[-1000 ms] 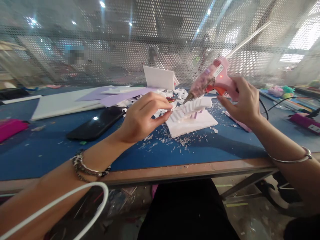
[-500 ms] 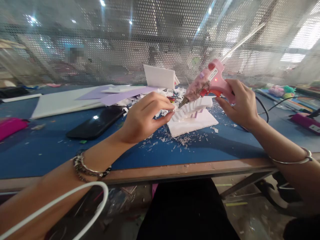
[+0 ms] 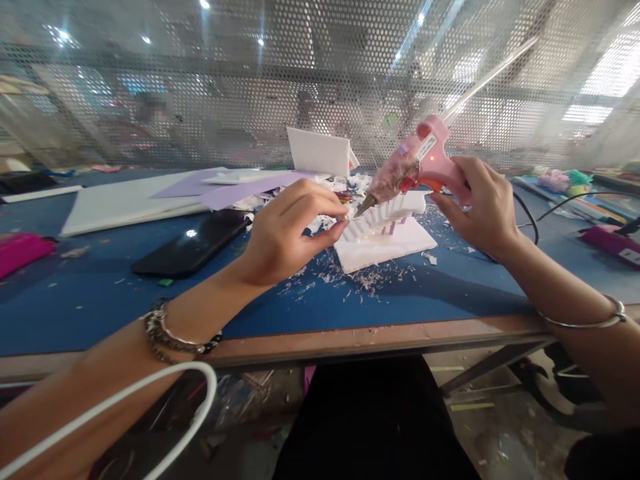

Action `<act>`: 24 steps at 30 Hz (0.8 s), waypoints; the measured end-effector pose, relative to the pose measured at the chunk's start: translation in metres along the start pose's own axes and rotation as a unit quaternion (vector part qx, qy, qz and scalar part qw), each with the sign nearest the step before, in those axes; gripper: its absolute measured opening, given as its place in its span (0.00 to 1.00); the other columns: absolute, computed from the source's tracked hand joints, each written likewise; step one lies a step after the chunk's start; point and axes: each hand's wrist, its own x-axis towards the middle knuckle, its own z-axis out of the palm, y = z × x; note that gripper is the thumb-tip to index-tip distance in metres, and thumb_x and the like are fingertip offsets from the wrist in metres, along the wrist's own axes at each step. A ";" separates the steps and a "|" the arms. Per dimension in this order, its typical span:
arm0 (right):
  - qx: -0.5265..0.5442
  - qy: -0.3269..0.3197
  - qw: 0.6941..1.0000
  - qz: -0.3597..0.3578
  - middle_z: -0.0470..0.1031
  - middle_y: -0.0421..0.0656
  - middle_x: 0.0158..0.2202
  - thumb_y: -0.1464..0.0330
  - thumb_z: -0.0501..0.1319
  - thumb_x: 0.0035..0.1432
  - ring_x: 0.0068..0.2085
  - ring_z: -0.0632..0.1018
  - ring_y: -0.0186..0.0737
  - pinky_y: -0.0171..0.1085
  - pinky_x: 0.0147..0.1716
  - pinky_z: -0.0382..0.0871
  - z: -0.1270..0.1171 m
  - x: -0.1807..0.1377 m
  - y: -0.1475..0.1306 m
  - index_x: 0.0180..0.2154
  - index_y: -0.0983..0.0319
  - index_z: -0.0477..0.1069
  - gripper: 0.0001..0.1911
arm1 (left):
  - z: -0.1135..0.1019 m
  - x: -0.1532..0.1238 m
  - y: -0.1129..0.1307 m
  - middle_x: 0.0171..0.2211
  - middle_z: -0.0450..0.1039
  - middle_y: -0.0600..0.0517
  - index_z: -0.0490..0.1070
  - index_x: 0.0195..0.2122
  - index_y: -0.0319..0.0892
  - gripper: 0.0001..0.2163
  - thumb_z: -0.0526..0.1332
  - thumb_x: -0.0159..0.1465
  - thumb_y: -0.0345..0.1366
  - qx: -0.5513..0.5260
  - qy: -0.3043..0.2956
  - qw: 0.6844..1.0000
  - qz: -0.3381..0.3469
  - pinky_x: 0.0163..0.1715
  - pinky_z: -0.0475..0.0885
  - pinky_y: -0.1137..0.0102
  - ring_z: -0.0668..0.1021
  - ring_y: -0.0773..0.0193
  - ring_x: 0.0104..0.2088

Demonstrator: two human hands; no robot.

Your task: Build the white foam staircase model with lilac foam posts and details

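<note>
My right hand [image 3: 483,200] is wrapped round the handle of a pink glue gun [image 3: 400,170], a long clear glue stick [image 3: 493,77] jutting from its back. The nozzle points down and left, close to the fingertips of my left hand [image 3: 293,230]. Those fingers are pinched at a tiny white piece too small to name. Just right of them stands a small white model with slats like steps [image 3: 377,220], held up by lilac posts on a white foam base [image 3: 387,248]. Part of the model is hidden behind the glue gun.
White shavings [image 3: 367,280] litter the blue tabletop [image 3: 240,313]. A black phone [image 3: 193,243] lies left of my left hand, before white and lilac sheets [image 3: 135,200]. A white foam block [image 3: 319,152] stands behind, near a perforated metal screen [image 3: 340,87]. A magenta object [image 3: 25,255] is far left.
The glue gun's nozzle has shifted very slightly left, closer to my left fingertips. Both hands otherwise keep nearly the same place and grip.
</note>
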 end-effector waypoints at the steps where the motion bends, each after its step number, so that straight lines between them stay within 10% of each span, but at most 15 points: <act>1: -0.002 0.004 1.000 -0.002 0.73 0.46 0.36 0.54 0.56 0.56 0.34 0.73 0.43 0.40 0.29 0.65 0.000 0.000 0.000 0.47 0.60 0.64 0.21 | 0.000 0.000 0.000 0.34 0.75 0.53 0.67 0.39 0.49 0.08 0.61 0.60 0.29 -0.002 -0.003 1.000 -0.009 0.38 0.75 0.67 0.78 0.63 0.37; 13: -0.030 0.017 0.999 -0.008 0.73 0.49 0.35 0.55 0.57 0.56 0.31 0.69 0.39 0.38 0.26 0.59 -0.006 0.004 0.010 0.44 0.63 0.65 0.21 | 0.000 -0.004 -0.005 0.33 0.75 0.53 0.68 0.37 0.50 0.05 0.60 0.61 0.34 0.009 0.003 0.998 -0.063 0.38 0.74 0.63 0.77 0.62 0.36; 19: -0.084 0.037 0.981 0.173 0.69 0.42 0.24 0.51 0.62 0.48 0.22 0.59 0.31 0.36 0.22 0.51 0.009 0.001 0.104 0.31 0.58 0.66 0.18 | 0.001 -0.002 0.000 0.32 0.74 0.54 0.68 0.37 0.50 0.08 0.62 0.59 0.30 -0.065 -0.002 0.997 -0.048 0.39 0.75 0.66 0.77 0.65 0.35; 24: -0.037 -0.093 0.958 0.268 0.51 0.34 0.08 0.43 0.62 0.41 0.16 0.52 0.28 0.37 0.22 0.49 0.036 -0.031 0.192 0.12 0.55 0.56 0.27 | 0.007 -0.009 -0.002 0.36 0.74 0.52 0.70 0.37 0.50 0.06 0.63 0.58 0.35 -0.202 -0.031 0.961 -0.185 0.30 0.76 0.70 0.76 0.68 0.30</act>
